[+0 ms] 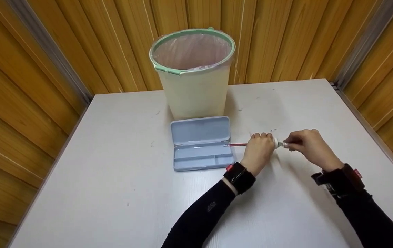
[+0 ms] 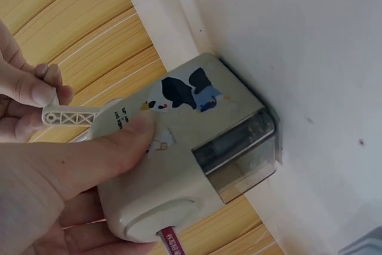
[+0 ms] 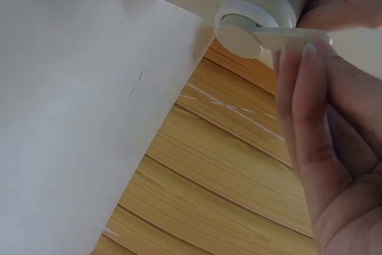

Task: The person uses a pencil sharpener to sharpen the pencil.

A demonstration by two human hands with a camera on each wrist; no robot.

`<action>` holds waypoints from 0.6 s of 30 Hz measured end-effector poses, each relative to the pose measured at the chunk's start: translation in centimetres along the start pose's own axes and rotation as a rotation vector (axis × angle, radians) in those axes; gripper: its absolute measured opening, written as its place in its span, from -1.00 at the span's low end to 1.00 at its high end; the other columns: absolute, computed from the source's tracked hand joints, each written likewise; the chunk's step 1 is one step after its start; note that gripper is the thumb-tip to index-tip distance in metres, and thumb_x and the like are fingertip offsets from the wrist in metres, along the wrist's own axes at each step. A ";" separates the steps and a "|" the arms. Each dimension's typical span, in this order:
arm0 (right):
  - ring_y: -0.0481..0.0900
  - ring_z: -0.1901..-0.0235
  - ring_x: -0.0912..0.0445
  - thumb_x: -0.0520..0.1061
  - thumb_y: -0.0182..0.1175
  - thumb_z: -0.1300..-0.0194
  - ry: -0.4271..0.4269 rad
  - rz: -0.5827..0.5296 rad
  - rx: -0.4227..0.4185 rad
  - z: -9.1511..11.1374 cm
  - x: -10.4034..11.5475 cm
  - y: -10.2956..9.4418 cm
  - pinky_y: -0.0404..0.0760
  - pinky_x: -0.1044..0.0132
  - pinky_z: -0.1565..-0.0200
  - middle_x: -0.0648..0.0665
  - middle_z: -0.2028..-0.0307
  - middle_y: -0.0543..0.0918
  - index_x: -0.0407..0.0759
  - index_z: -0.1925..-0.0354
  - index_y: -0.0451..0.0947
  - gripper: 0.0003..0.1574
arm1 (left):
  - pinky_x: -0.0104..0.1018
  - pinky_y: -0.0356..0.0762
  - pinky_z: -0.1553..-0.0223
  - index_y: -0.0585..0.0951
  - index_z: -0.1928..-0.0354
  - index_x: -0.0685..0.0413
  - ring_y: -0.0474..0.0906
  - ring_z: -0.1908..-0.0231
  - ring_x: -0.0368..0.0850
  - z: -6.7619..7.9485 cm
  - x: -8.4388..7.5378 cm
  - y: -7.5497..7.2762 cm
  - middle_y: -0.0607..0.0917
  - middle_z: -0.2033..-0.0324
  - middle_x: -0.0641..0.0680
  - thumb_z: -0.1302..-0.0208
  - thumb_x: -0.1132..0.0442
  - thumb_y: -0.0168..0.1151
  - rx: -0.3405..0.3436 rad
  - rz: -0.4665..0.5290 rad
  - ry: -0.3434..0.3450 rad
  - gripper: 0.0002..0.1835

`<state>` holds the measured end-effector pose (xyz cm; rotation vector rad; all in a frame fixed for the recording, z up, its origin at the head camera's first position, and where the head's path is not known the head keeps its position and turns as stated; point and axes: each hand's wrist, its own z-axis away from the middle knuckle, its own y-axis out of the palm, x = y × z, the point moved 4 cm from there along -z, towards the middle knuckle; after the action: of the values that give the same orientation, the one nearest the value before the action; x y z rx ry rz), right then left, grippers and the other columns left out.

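The left hand (image 1: pixel 259 148) grips a boxy cream plastic sharpener (image 2: pixel 188 129), a slim red pencil (image 1: pixel 238 144) jutting left. At right, the right hand (image 1: pixel 312 145) pinches its pale plastic crank (image 3: pixel 277 37).

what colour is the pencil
The pencil is red with a pale end, seen best in the head view.

A booth-like nook, whether in a home, office or lab unclear: wood-grain panels (image 1: pixel 279 41) wall three sides of a white counter (image 1: pixel 113 155), metal strips (image 1: pixel 50 50) line two corners, and a bin (image 1: pixel 196 93) stands inside.
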<state>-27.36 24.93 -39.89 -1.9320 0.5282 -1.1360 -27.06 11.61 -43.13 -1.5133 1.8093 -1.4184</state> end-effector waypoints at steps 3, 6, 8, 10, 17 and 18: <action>0.69 0.50 0.14 -0.41 0.37 -0.05 0.005 0.005 -0.017 -0.6 0.1 -0.2 0.55 0.49 0.46 -0.28 0.41 0.76 -0.35 0.41 0.69 -0.93 | -0.45 0.55 0.33 0.65 0.22 -0.08 0.62 0.40 -0.27 0.2 0.2 -0.1 0.72 0.39 -0.15 -0.34 0.20 0.11 -0.029 0.007 0.004 -0.87; 0.69 0.51 0.09 -0.40 0.38 -0.05 -0.002 0.024 -0.014 -1.1 0.2 -0.3 0.54 0.48 0.47 -0.29 0.41 0.75 -0.35 0.41 0.68 -0.94 | -0.44 0.56 0.33 0.65 0.23 -0.08 0.63 0.40 -0.26 0.2 0.3 -0.1 0.73 0.39 -0.14 -0.32 0.21 0.11 -0.049 0.016 0.005 -0.87; 0.69 0.51 0.05 -0.39 0.38 -0.05 -0.009 0.033 -0.015 -1.2 0.2 -0.5 0.53 0.46 0.48 -0.29 0.42 0.75 -0.35 0.42 0.68 -0.94 | -0.44 0.56 0.33 0.65 0.24 -0.08 0.63 0.41 -0.26 0.1 0.3 -0.1 0.73 0.40 -0.14 -0.32 0.21 0.11 -0.051 0.019 0.008 -0.87; 0.69 0.49 0.02 -0.41 0.38 -0.05 -0.019 0.049 -0.025 -1.4 0.3 -0.5 0.54 0.45 0.47 -0.29 0.42 0.75 -0.36 0.41 0.68 -0.94 | -0.44 0.56 0.33 0.65 0.24 -0.07 0.63 0.41 -0.26 0.1 0.4 -0.1 0.72 0.40 -0.14 -0.32 0.22 0.11 -0.048 0.021 0.014 -0.87; 0.69 0.43 -0.10 -0.45 0.35 -0.04 -0.037 0.124 -0.070 -2.1 0.2 -0.4 0.58 0.29 0.43 -0.32 0.42 0.73 -0.41 0.40 0.66 -0.92 | -0.45 0.58 0.34 0.66 0.19 -0.04 0.63 0.42 -0.26 0.0 0.3 0.1 0.72 0.39 -0.14 -0.30 0.23 0.14 -0.025 0.035 0.043 -0.86; 0.70 0.43 -0.11 -0.45 0.35 -0.03 -0.038 0.131 -0.077 -2.2 0.2 -0.4 0.59 0.27 0.42 -0.32 0.42 0.73 -0.41 0.40 0.66 -0.92 | -0.45 0.58 0.34 0.67 0.18 -0.04 0.63 0.42 -0.26 0.1 0.3 0.1 0.72 0.39 -0.14 -0.29 0.24 0.15 -0.026 0.037 0.046 -0.85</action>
<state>-29.19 24.05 -38.93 -1.9502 0.6764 -1.0064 -27.18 11.29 -43.16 -1.4628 1.8805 -1.4287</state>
